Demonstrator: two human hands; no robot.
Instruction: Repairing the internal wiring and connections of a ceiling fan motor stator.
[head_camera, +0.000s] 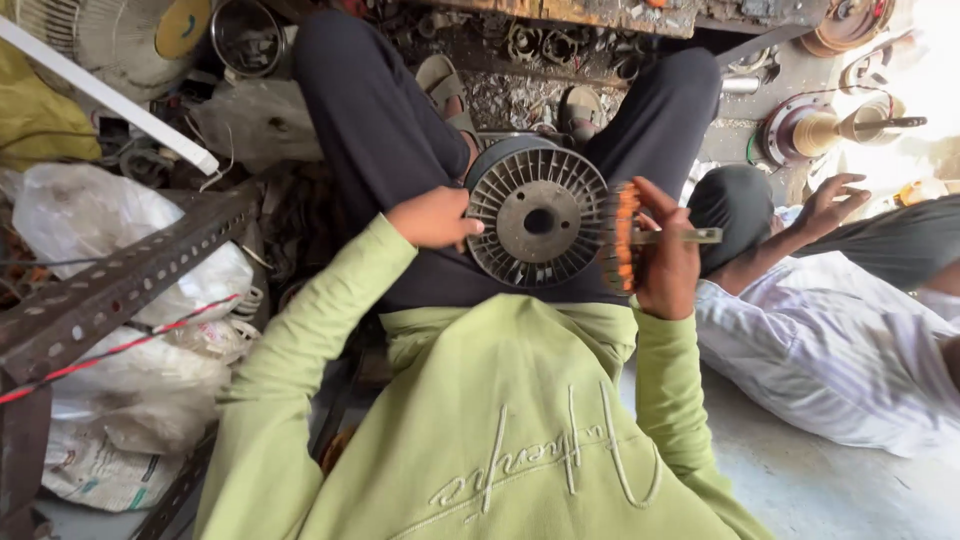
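While a grey ribbed spool (538, 213) rests on the person's lap between the knees, the left hand (432, 218) grips its rim and the right hand (664, 258) closes around a coil of orange wire (626, 238) on a metal bar just beside it. Another person's hand (828, 203) hovers at right, fingers spread.

spool (538, 215): dark grey, ribbed radial pattern, paler grey hub. coil (626, 238): orange-copper windings. sweatshirt (500, 420): light green, tone-on-tone stitched script. trousers (380, 130): dark navy. neighbour's shirt (830, 350): white, faint fine stripes; cap (735, 205) dark grey. slotted angle bar (110, 280): rusty brown, row of punched holes. wire (120, 345): red. plastic bags (90, 215): translucent white.
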